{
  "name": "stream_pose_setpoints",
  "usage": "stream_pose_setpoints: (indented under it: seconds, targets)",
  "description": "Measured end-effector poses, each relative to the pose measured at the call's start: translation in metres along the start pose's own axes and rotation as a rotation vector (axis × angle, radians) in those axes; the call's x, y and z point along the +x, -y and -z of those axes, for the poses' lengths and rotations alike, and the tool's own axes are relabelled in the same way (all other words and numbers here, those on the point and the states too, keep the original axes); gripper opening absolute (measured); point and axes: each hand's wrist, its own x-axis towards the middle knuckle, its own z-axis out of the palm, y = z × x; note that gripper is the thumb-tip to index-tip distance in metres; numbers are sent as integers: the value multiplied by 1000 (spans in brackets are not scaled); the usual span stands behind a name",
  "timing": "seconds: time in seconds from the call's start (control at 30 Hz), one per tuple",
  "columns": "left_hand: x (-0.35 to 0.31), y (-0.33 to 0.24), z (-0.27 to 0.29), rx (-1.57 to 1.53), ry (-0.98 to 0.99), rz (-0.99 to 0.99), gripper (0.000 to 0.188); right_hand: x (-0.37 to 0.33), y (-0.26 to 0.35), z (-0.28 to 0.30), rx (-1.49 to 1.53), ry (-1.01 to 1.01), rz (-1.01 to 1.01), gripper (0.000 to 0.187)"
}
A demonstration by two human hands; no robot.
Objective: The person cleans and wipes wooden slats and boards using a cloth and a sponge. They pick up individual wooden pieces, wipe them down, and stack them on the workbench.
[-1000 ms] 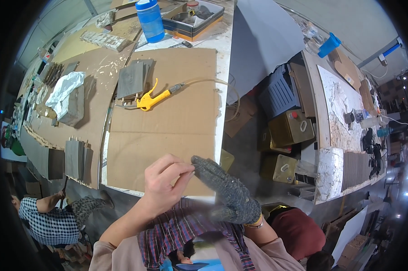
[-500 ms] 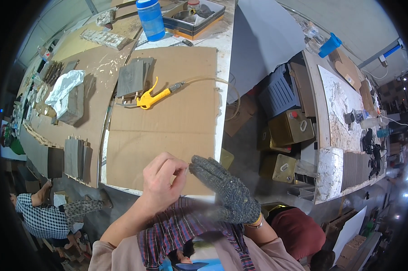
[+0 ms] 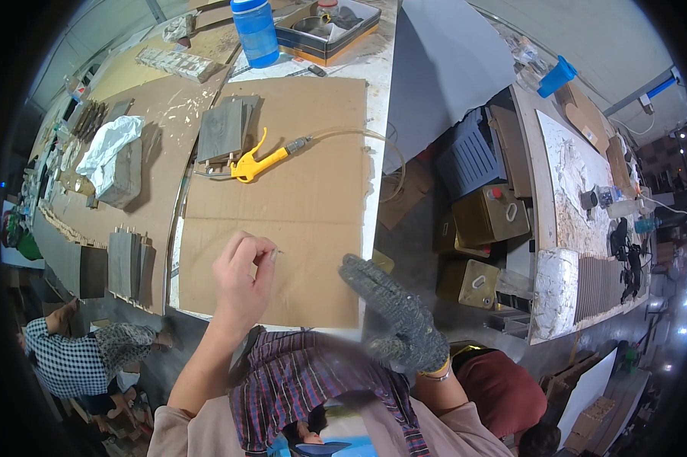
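My bare left hand [image 3: 243, 274] is raised over the near part of the cardboard sheet [image 3: 282, 206]. Thumb and forefinger are pinched together, and a tiny dark sliver seems to show by their tips, too small to name. A dark grey knitted glove [image 3: 404, 324] covers my right hand [image 3: 393, 308], whose fingers stretch out together, holding nothing, by the sheet's near right corner. Farther up the sheet lies a yellow air blow gun [image 3: 258, 161] with a clear hose [image 3: 351, 132]. Next to it is a small stack of grey wooden boards [image 3: 223, 131].
More grey boards [image 3: 125, 263] stand at the left table edge, below a block with a white cloth [image 3: 113, 145]. A blue bottle [image 3: 255, 34] and a box of odds and ends [image 3: 332, 38] are at the back. Metal cans [image 3: 489, 213] sit right; two other people are nearby.
My hands have moved apart. The left has shifted left and a little up, still pinched, while the gloved right has drawn slightly to the right.
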Motion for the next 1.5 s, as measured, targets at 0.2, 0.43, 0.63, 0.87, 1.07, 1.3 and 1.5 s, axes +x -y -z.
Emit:
stream_pose_setpoints:
  seconds: [0.2,0.43,0.63,0.87,1.07,1.3,1.5]
  targets:
    - [-2,11,0,-1,39,102,11,-11,-20,17,18,-208,25,70]
    - [6,2,-42,-5,304,87,4,-18,-19,35,-8,-351,-89,61]
    - [23,-14,-93,23,568,-66,8,-25,-15,40,-5,-397,-227,62]
    - [38,-15,-113,-150,588,119,11,-32,-28,42,2,-454,-250,58]
    - [44,-4,-135,-223,596,251,16,-31,-37,43,-63,-449,-188,58]
    - [51,-2,-140,-152,690,245,19,-31,-39,45,-50,-448,-218,56]
    - [41,-10,-134,-242,569,290,23,-33,-50,41,57,-455,-179,58]
